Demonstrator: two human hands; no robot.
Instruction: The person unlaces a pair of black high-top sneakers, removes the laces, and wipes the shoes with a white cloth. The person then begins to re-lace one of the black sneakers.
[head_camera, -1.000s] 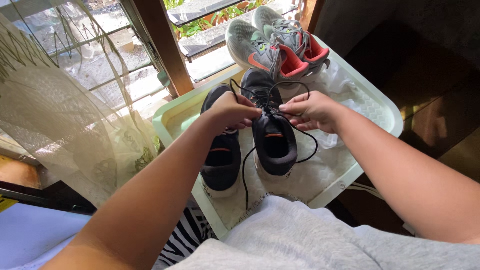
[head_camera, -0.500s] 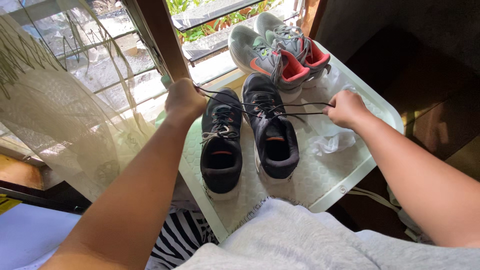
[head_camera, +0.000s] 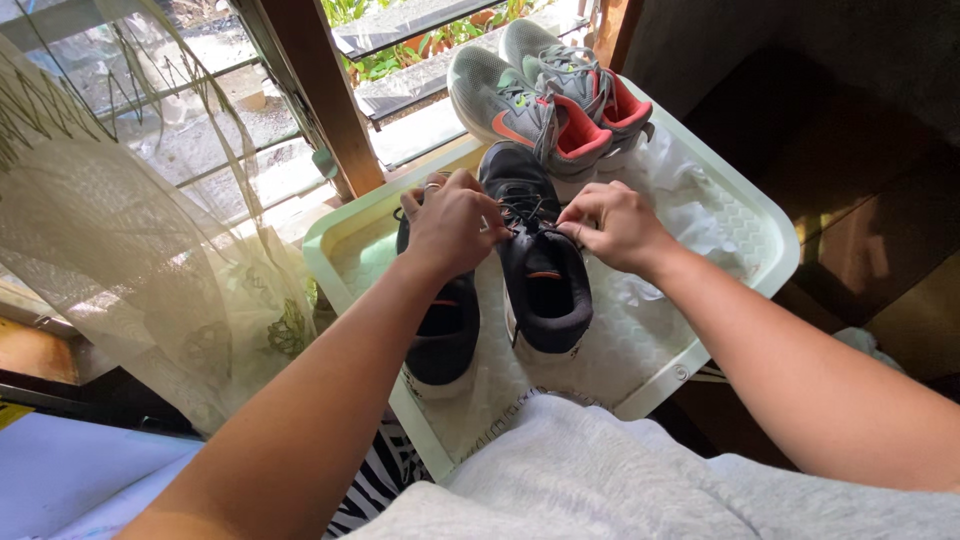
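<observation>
Black sneaker, the right one of a dark pair, stands on a pale green tray with its toe pointing away from the person and its heel opening towards them. Both hands meet over its lacing. The left hand is closed, fingers pinched on the black lace at the left side of the tongue; a ring shows on one finger. The right hand is closed too, its fingertips nipping the lace at the right side of the tongue, so the two hands sit just beside each other with only a short stretch of lace between them. The second black sneaker lies just left of the first, parallel to it, and the left wrist covers its front half. Beyond the dark pair, at the far end of the tray, a pair of grey sneakers with red linings stands side by side, their heels touching or nearly touching the toe of the laced shoe. A crumpled white plastic bag lies on the tray to the right of the hands. At the near edge of the tray rests a grey towel. A sheer cream curtain hangs at the left beside a brown wooden window post.
</observation>
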